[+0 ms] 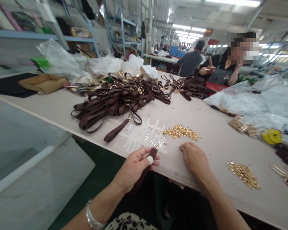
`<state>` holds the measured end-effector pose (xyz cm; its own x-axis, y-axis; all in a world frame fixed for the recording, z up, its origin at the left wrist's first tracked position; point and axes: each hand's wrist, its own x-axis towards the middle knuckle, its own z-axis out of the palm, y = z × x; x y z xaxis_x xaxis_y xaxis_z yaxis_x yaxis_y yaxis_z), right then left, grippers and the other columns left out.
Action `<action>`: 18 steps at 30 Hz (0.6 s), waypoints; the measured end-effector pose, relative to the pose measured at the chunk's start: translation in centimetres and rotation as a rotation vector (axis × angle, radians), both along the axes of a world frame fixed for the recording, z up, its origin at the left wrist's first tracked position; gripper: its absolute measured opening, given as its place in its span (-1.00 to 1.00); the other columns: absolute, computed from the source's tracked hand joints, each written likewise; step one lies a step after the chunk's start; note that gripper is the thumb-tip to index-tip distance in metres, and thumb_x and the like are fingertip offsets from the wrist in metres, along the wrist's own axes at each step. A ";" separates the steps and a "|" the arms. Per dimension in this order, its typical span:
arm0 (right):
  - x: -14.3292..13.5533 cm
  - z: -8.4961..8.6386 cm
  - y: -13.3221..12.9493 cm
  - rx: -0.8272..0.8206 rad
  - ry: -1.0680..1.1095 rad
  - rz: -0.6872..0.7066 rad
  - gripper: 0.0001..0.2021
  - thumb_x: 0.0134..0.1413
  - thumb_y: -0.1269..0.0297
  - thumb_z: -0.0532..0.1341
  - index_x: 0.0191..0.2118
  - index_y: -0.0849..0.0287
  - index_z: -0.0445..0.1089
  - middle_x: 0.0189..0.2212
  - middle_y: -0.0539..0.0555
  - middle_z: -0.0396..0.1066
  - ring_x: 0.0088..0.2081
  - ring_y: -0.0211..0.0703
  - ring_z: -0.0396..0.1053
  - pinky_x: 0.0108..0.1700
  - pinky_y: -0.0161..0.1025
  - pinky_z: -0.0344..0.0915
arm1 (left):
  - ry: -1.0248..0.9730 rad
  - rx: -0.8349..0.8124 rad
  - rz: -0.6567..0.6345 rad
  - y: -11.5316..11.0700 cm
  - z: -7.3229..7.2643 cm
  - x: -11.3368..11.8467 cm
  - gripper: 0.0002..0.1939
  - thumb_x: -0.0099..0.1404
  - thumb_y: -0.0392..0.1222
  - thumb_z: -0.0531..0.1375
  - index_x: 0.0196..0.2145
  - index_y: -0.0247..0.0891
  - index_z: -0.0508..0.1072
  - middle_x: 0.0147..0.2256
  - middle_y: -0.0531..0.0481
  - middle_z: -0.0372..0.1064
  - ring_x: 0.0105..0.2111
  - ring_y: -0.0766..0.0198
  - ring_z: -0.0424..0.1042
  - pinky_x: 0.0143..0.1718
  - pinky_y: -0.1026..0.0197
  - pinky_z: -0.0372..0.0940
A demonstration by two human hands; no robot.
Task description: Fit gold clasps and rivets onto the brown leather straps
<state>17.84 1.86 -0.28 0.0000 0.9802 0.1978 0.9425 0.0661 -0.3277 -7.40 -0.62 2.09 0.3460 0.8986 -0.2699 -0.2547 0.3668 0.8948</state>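
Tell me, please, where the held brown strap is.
In the head view, the brown strap is below and slightly right of centre, in the left hand, at the table's near edge.

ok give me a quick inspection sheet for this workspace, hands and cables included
Surface: pale table, with white tape strips near its front edge
Job's things: heap of brown straps; larger gold hardware pile ahead of the hands; smaller gold pile to the right
Clutter: plastic bags at right, cardboard tray at far left
Hands: left hand grips a brown strap end; right hand is at the table near the larger pile, grip unclear
Cables: nothing seen
Surroundings: co-worker beyond the table, holding a tool; shelves at left
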 end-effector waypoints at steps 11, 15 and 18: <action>-4.7 1.0 -7.5 -0.174 1.150 0.034 -0.80 0.13 0.10 0.31 -0.27 0.13 0.52 -0.45 -0.01 0.50 -0.38 -0.22 0.45 -0.25 -0.28 0.39 | -0.091 0.107 -0.075 -2.5 -0.2 3.9 -0.74 0.29 -0.35 0.19 -0.06 -0.28 0.51 -0.19 -0.01 0.59 -0.19 0.29 0.53 -0.09 0.27 0.36; -5.0 0.3 -8.2 -0.221 1.247 -0.013 -0.81 0.09 0.12 0.35 -0.28 0.12 0.54 -0.46 -0.02 0.50 -0.39 -0.24 0.43 -0.25 -0.29 0.38 | -0.037 0.173 -0.102 -3.0 -0.1 4.3 -0.69 0.30 -0.38 0.16 -0.02 -0.28 0.51 -0.17 -0.01 0.59 -0.19 0.27 0.54 -0.04 0.24 0.38; -4.5 0.0 -8.4 -0.232 1.236 -0.005 -0.83 0.08 0.13 0.35 -0.31 0.12 0.54 -0.46 -0.03 0.49 -0.39 -0.26 0.39 -0.26 -0.30 0.33 | 0.036 0.218 -0.115 -3.2 -0.4 4.4 -0.67 0.32 -0.36 0.15 0.01 -0.24 0.51 -0.13 0.00 0.59 -0.15 0.23 0.53 -0.03 0.22 0.37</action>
<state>13.31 -6.51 -0.29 0.0661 0.9913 -0.1136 -0.0017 -0.1137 -0.9935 -2.96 -3.78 1.73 0.4427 0.8923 -0.0879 -0.1895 0.1889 0.9635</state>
